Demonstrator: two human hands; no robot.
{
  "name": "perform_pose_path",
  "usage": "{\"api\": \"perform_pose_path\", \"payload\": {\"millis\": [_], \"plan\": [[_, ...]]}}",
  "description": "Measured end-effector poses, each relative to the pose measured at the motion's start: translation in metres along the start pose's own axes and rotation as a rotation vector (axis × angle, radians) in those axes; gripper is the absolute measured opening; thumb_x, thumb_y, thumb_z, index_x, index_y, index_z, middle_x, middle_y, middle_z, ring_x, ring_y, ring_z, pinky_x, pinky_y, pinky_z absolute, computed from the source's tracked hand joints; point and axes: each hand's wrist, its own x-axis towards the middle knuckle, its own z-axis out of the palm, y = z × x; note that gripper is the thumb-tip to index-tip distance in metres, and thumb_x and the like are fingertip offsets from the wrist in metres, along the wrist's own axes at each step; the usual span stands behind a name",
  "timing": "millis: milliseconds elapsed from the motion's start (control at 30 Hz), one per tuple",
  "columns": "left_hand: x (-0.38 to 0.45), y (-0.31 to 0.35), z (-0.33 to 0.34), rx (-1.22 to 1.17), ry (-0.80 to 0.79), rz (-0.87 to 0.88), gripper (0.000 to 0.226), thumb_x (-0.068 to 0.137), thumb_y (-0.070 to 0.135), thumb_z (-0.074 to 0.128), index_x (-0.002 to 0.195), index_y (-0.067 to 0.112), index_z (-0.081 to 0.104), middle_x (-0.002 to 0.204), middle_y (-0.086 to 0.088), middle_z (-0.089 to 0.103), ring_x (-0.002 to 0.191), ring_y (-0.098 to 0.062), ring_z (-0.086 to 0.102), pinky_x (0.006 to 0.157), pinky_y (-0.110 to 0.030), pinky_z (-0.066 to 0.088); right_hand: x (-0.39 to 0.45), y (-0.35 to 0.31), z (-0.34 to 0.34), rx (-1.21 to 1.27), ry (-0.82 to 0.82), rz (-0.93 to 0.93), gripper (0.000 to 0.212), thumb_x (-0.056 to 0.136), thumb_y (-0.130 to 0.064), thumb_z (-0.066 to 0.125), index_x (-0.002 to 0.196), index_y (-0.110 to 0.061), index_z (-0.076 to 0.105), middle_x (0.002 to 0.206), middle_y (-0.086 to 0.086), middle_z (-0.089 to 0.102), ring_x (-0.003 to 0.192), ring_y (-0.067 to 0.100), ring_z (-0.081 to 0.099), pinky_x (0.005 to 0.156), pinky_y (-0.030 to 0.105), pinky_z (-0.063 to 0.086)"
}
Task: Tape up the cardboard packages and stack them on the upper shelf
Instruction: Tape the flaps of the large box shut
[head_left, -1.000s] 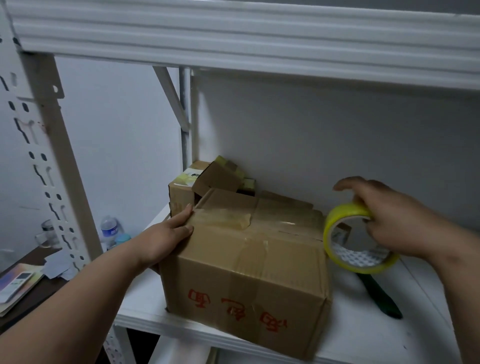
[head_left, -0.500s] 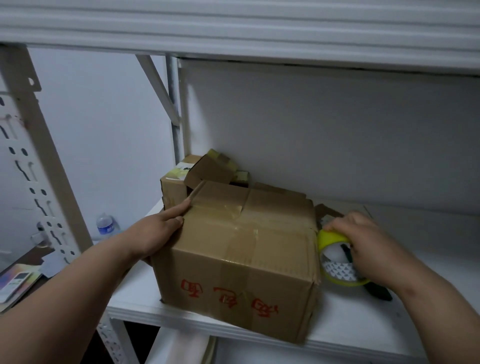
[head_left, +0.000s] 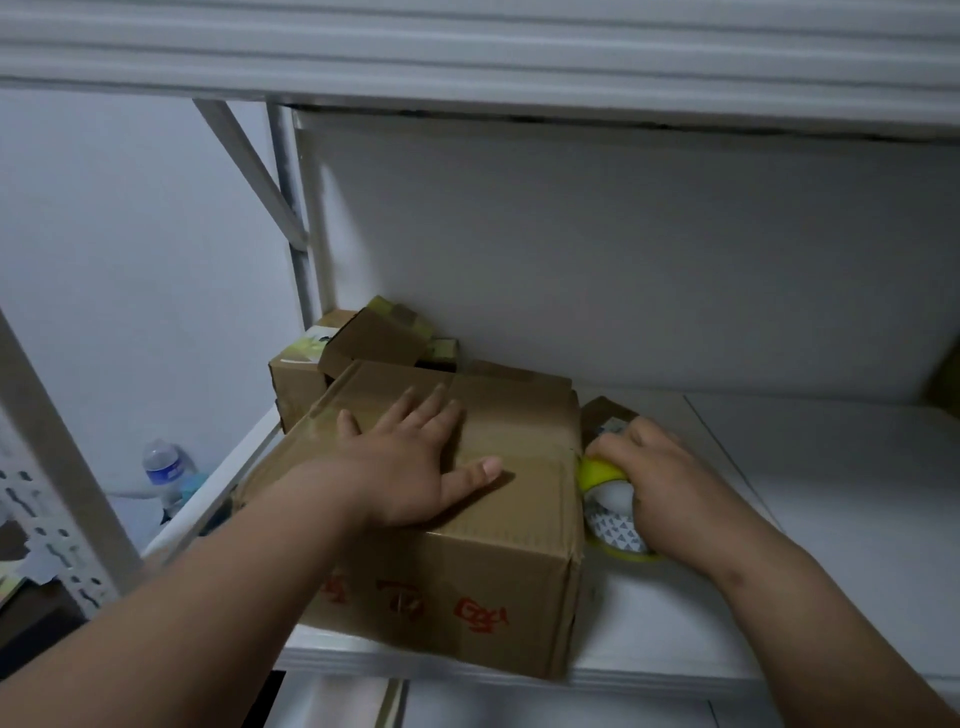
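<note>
Box (head_left: 441, 519) sits centre frame on lower shelf (head_left: 831, 597), long axis running left-right w/ top seam same way. I see left hand (head_left: 415, 467) flat, fingers spread, pressing the flaps down. Right hand (head_left: 665, 493) grips tape roll (head_left: 605, 501), touching box's right top edge. Next pull prob. goes leftward along seam.
</note>
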Motion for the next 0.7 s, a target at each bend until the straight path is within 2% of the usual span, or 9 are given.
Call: {"api": "perform_pose_path", "payload": {"millis": [100, 200, 267, 367, 433, 500, 533, 600, 700], "plan": [[0.005, 0.014, 0.006, 0.026, -0.028, 0.031, 0.102, 0.071, 0.090, 0.005, 0.156, 0.034, -0.009, 0.160, 0.018, -0.021, 0.148, -0.009, -0.021, 0.113, -0.069, -0.009, -0.001, 0.004, 0.005, 0.063, 0.021, -0.016, 0.054, 0.079, 0.003, 0.065, 0.116, -0.035, 0.054, 0.105, -0.004, 0.040, 0.104, 0.016, 0.040, 0.082, 0.033, 0.044], [0.006, 0.008, 0.008, 0.027, -0.022, 0.034, 0.104, 0.071, 0.089, 0.006, 0.156, 0.033, -0.009, 0.160, 0.017, -0.020, 0.148, -0.007, -0.021, 0.115, -0.066, -0.009, -0.011, 0.009, 0.005, 0.339, 0.059, 0.089, 0.069, 0.075, 0.012, 0.056, 0.128, -0.032, 0.052, 0.123, -0.007, 0.042, 0.112, 0.009, 0.039, 0.085, 0.018, 0.035], [0.007, 0.008, 0.009, 0.027, 0.004, 0.046, 0.107, 0.067, 0.090, 0.002, 0.156, 0.032, -0.009, 0.161, 0.015, -0.019, 0.147, -0.008, -0.022, 0.117, -0.061, -0.011, -0.026, 0.016, 0.014, 0.748, 0.151, 0.289, 0.068, 0.069, 0.004, 0.065, 0.122, -0.037, 0.049, 0.125, -0.005, 0.052, 0.109, 0.013, 0.051, 0.084, 0.021, 0.042], [0.008, 0.009, 0.011, 0.034, 0.033, 0.063, 0.109, 0.064, 0.090, -0.001, 0.156, 0.032, -0.008, 0.161, 0.015, -0.018, 0.147, -0.010, -0.024, 0.119, -0.055, -0.013, -0.044, 0.018, 0.044, 1.482, 0.185, 0.599, 0.073, 0.055, -0.007, 0.075, 0.124, -0.019, 0.058, 0.111, 0.012, 0.070, 0.100, 0.026, 0.064, 0.082, 0.038, 0.051], [0.008, 0.008, 0.012, 0.019, 0.051, 0.068, 0.110, 0.064, 0.090, -0.001, 0.157, 0.031, -0.008, 0.162, 0.013, -0.018, 0.147, -0.010, -0.024, 0.120, -0.049, -0.012, -0.048, 0.009, 0.065, 1.631, 0.136, 0.745, 0.059, 0.069, -0.002, 0.076, 0.126, -0.004, 0.060, 0.098, 0.008, 0.076, 0.101, 0.031, 0.065, 0.092, 0.048, 0.050], [0.008, 0.007, 0.012, 0.007, 0.059, 0.078, 0.109, 0.065, 0.089, 0.001, 0.157, 0.031, -0.008, 0.162, 0.013, -0.017, 0.147, -0.007, -0.022, 0.121, -0.044, -0.010, -0.046, -0.007, 0.073, 1.725, 0.109, 0.822, 0.042, 0.082, 0.002, 0.065, 0.123, -0.001, 0.062, 0.107, 0.015, 0.074, 0.112, 0.041, 0.062, 0.097, 0.056, 0.048], [0.007, 0.007, 0.012, 0.002, 0.056, 0.083, 0.109, 0.065, 0.089, 0.002, 0.157, 0.031, -0.008, 0.162, 0.013, -0.017, 0.147, -0.006, -0.021, 0.122, -0.043, -0.009, -0.045, -0.014, 0.073, 1.773, 0.106, 0.831, 0.047, 0.078, -0.002, 0.069, 0.124, 0.000, 0.062, 0.113, 0.020, 0.071, 0.114, 0.044, 0.061, 0.096, 0.058, 0.048], [0.005, 0.005, 0.011, -0.017, 0.057, 0.095, 0.112, 0.063, 0.092, 0.002, 0.157, 0.031, -0.007, 0.162, 0.014, -0.016, 0.147, -0.003, -0.019, 0.122, -0.041, -0.008, -0.042, -0.020, 0.063, 1.856, 0.154, 0.804, 0.065, 0.066, -0.011, 0.078, 0.127, 0.003, 0.058, 0.116, 0.027, 0.068, 0.106, 0.046, 0.065, 0.088, 0.059, 0.053], [-0.001, -0.006, 0.006, -0.089, 0.088, 0.099, 0.123, 0.054, 0.100, -0.001, 0.157, 0.033, -0.006, 0.162, 0.017, -0.014, 0.146, 0.001, -0.016, 0.123, -0.039, -0.007, -0.031, -0.024, 0.037, 1.816, 0.241, 0.658, 0.054, 0.087, 0.010, 0.054, 0.139, -0.004, 0.044, 0.124, 0.028, 0.061, 0.096, 0.044, 0.069, 0.072, 0.055, 0.060]]}}
